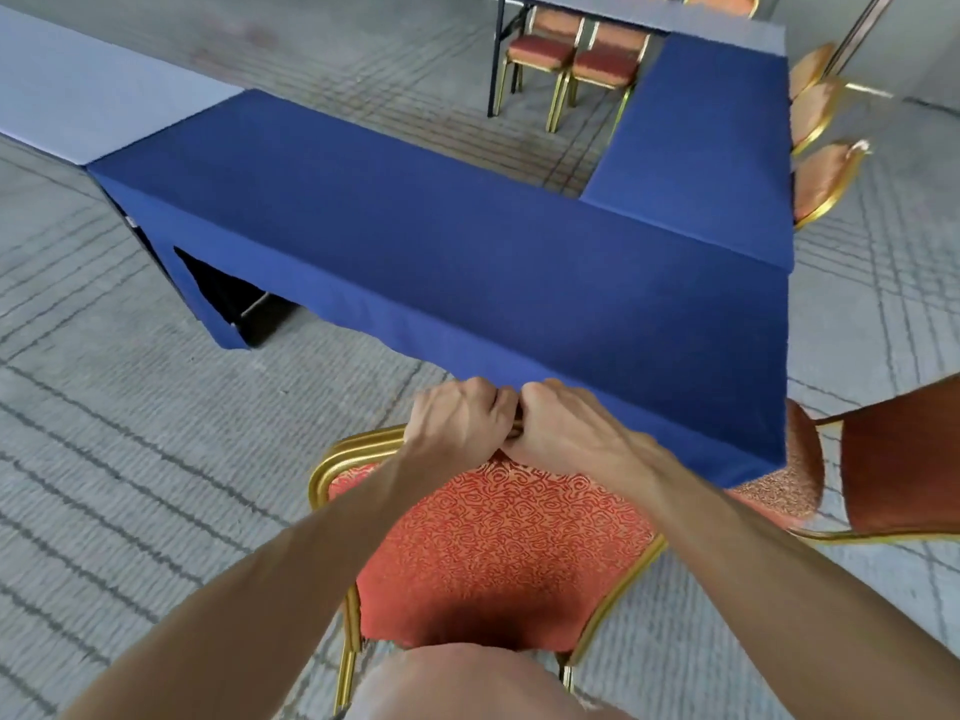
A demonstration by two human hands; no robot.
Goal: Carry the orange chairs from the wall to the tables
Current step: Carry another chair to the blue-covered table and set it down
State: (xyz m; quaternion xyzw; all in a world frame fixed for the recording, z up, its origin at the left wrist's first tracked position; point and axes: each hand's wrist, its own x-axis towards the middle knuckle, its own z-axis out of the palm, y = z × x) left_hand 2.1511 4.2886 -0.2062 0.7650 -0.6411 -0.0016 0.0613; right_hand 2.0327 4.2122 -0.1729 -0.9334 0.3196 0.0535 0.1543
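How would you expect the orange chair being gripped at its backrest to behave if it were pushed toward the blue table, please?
The orange chair probably moves as one stiff piece, given its gold metal frame. Both hands, left hand and right hand, grip the top rail, so a high push might tip it forward. Its legs may drag on the carpet.

No readable text, label, brand, number or sign anywhere in view. Only a woven swirl pattern on the orange chair [488, 537] fabric, no letters in it. Plain blue cloth on the surface [467, 241] just beyond that chair, unmarked. Nothing legible on the other chairs [571, 54] far beyond it.
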